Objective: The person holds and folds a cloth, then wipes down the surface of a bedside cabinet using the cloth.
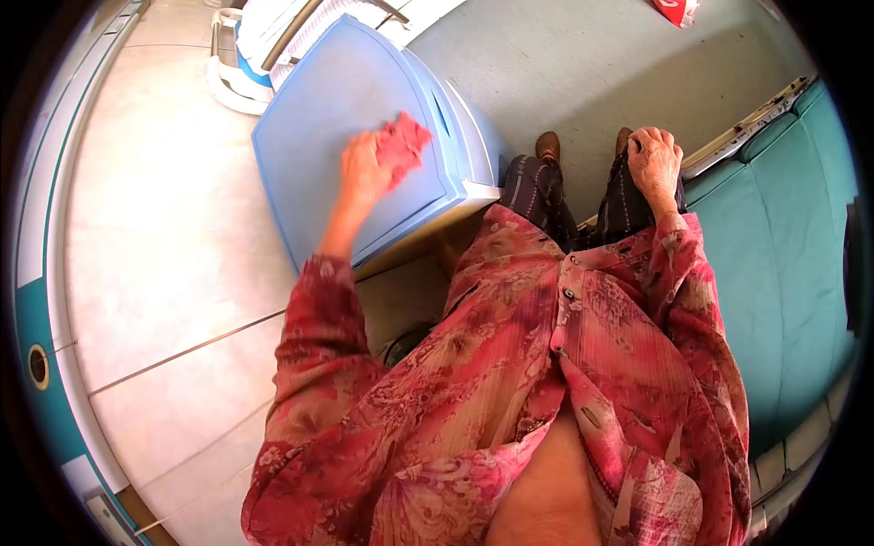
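My left hand is closed on a crumpled red cloth. Hand and cloth lie over the light blue top of a small cabinet, toward its right side. Part of the cloth is hidden under my fingers. On the right, my right hand rests palm down on my knee, over the dark patterned trousers. Its fingers drape over the knee and hold nothing that shows.
A teal padded bed or seat with a metal edge runs along my right. Pale wall tiles fill the left. Beyond the cabinet stand white railings. A red packet lies on the grey floor.
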### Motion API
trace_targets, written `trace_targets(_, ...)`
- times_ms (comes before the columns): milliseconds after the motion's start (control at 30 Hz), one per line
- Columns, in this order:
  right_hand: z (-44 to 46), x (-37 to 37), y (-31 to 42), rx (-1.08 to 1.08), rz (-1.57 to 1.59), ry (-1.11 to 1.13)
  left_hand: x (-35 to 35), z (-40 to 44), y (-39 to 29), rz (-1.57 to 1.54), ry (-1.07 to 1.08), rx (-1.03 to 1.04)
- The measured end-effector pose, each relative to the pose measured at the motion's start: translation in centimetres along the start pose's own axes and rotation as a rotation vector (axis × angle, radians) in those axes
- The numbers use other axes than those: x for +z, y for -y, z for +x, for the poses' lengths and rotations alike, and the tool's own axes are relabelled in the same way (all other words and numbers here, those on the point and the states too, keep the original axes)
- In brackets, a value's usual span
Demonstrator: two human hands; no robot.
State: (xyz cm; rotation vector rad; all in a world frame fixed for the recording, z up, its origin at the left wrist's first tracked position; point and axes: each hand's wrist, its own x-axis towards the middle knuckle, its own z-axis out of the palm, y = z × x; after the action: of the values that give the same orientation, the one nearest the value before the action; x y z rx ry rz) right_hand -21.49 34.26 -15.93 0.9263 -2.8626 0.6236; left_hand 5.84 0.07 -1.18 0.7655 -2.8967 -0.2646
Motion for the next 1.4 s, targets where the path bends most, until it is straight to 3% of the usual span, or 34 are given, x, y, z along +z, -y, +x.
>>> trace_targets(100, -0.3, -0.1, -0.2, -0.026, 0.032, -0.038, -1.4, -3.7, -2.1, 0.001, 0.113, -0.049)
trace_targets(167, -0.5, 0.0, -0.4, -0.028, 0.047, -0.044, -0.5, -5.0, -1.3, -0.056, 0.001, 0.098)
trace_targets(233, -0.5, 0.2, -0.6, -0.041, 0.067, -0.068, -0.2, -4.1, -1.3, -0.066, -0.023, 0.032)
trace_targets(367, 0.2, -0.3, -0.1, -0.029, 0.05, -0.015, -0.2, 0.5, 0.1, -0.046, 0.003, -0.183)
trace_targets(500, 0.6, -0.5, 0.7, 0.011, 0.001, 0.046, -0.4, 6.0, 3.0, 0.088, -0.014, -0.074)
trace_targets(600, 0.7, -0.3, 0.7, 0.027, -0.04, 0.067, -0.4, 9.8, 4.5, -0.01, 0.031, -0.269)
trace_targets(700, 0.8, -0.3, 0.9, 0.035, -0.038, 0.07, 0.3, 13.6, 8.4, 0.229, -0.013, -0.133)
trace_targets(767, 1.1, -0.4, 0.9, 0.051, -0.033, 0.066, 0.0, 16.1, 8.6, 0.197, -0.131, -0.26)
trace_targets(900, 0.5, 0.0, 0.6, 0.04, -0.068, 0.056, -0.4, 16.6, 8.2, 0.272, -0.053, -0.346)
trace_targets(967, 0.8, 0.1, 0.4, 0.034, -0.066, 0.027, -0.8, 16.3, 8.2, 0.2, 0.035, -0.259)
trace_targets(1067, 0.9, 0.0, 0.3, 0.061, -0.066, 0.059, -0.5, 12.0, 6.2, 0.147, -0.002, -0.162)
trace_targets(1133, 0.8, -0.3, 0.6, 0.047, -0.065, 0.067, -2.2, 8.5, 1.7, 0.011, 0.151, -0.207)
trace_targets(1267, 0.7, -0.2, 0.2, 0.022, -0.028, 0.034, -1.5, 2.8, -0.1, -0.12, 0.142, -0.025)
trace_targets(1333, 0.5, -0.1, 0.2, 0.007, -0.028, -0.008, -0.6, 1.8, 0.5, 0.075, -0.027, 0.211)
trace_targets(1400, 0.6, -0.2, 0.3, 0.012, -0.031, 0.007, 0.0, 2.9, 1.7, 0.066, -0.011, 0.166)
